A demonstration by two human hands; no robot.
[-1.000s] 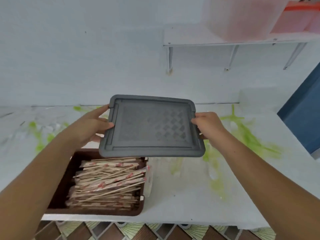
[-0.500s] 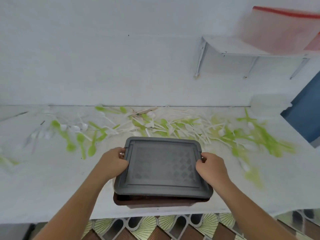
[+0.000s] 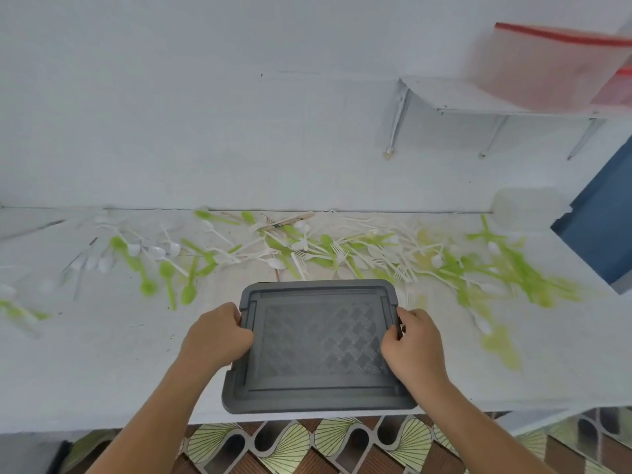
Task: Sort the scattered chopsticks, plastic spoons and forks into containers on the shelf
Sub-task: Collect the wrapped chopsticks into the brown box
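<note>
Held: one grey lid (image 3: 318, 343), at the worktop's (image 3: 85, 354) near edge.
Hands: two; our left hand (image 3: 219, 336) and right hand (image 3: 413, 343), each grip closed on a lid side.
Loose: spoons and forks (image 3: 301, 246) behind it, too many for us to count.

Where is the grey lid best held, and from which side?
At the raised rim of its two short edges, one hand from each side: the grey lid lies flat and wide. The left hand and right hand grip it so.
</note>
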